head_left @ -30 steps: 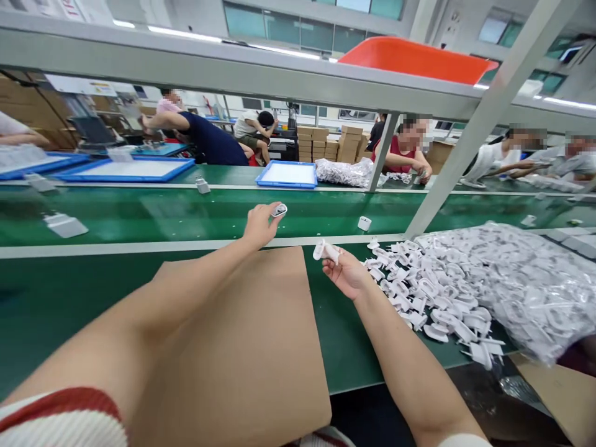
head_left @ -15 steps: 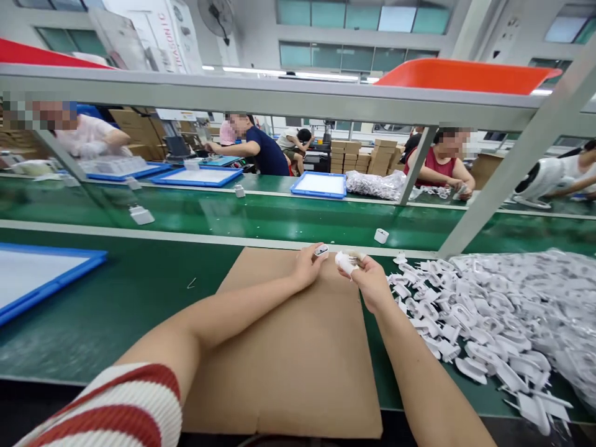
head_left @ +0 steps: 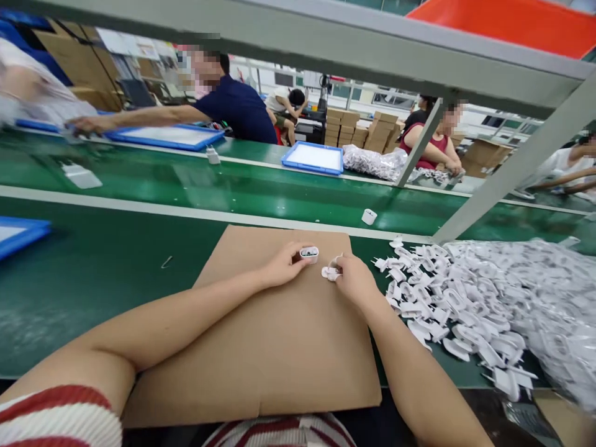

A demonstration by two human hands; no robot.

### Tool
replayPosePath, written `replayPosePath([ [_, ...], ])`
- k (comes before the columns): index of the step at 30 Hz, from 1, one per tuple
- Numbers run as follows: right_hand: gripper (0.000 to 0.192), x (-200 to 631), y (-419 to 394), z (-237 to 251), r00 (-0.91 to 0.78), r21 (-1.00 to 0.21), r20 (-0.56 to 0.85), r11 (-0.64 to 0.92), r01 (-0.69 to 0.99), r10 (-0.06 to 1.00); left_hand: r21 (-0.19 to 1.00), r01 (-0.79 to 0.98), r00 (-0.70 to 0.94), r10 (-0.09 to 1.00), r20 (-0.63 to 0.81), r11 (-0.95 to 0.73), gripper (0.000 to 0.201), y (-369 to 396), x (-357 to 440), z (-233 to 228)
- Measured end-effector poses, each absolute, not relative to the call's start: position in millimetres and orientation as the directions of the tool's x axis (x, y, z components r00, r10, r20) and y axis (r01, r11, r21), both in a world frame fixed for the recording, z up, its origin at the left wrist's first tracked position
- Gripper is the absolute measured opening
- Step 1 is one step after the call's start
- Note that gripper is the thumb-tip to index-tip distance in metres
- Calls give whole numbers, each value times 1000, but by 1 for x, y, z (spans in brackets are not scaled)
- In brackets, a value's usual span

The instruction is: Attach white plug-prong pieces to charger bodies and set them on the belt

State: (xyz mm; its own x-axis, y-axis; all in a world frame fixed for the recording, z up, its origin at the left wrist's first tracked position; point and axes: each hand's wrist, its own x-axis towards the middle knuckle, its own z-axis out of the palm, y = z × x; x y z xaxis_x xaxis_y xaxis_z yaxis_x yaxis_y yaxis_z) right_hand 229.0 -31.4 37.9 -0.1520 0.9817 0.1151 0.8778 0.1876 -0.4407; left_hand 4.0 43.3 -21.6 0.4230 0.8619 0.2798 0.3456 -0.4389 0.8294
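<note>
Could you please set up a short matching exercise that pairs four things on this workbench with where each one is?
Things:
1. small white plastic housing
2. flat brown cardboard sheet
3. heap of loose white plastic parts
4. blue-rimmed tray with a white floor

Places:
A. on the far side of the green belt
B. under both hands
C. pinched in the left hand
D. on the green surface beside the right hand

Pairs: 1-C, 2-B, 3-D, 4-A

Bare forearms, red-and-white striped ribbed sleeve (head_left: 56, 416), matching top
</note>
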Motion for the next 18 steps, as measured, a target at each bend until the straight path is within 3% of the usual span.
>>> replayPosePath([
  [3, 17, 231, -23, 32, -141, -501, 141, 193, 843, 980, 872, 307, 391, 886, 250, -382, 49, 39, 3, -16],
  [6, 15, 230, -19, 32, -55, -566, 310, 230, 792, 949, 879, 254, 496, 834, 241, -404, 36, 36, 4, -11],
  [9, 18, 221, -22, 36, -81, -591, 422, 342, 730, 903, 858, 232, 565, 782, 264, -458, 36, 30, 6, -7],
  [13, 24, 204, -29, 41, -255, -463, 425, 451, 763, 869, 852, 245, 584, 771, 252, -463, 38, 27, 7, -5],
  [18, 27, 194, -29, 48, -356, -309, 337, 459, 833, 872, 847, 240, 584, 768, 264, -474, 38, 29, 6, -4],
])
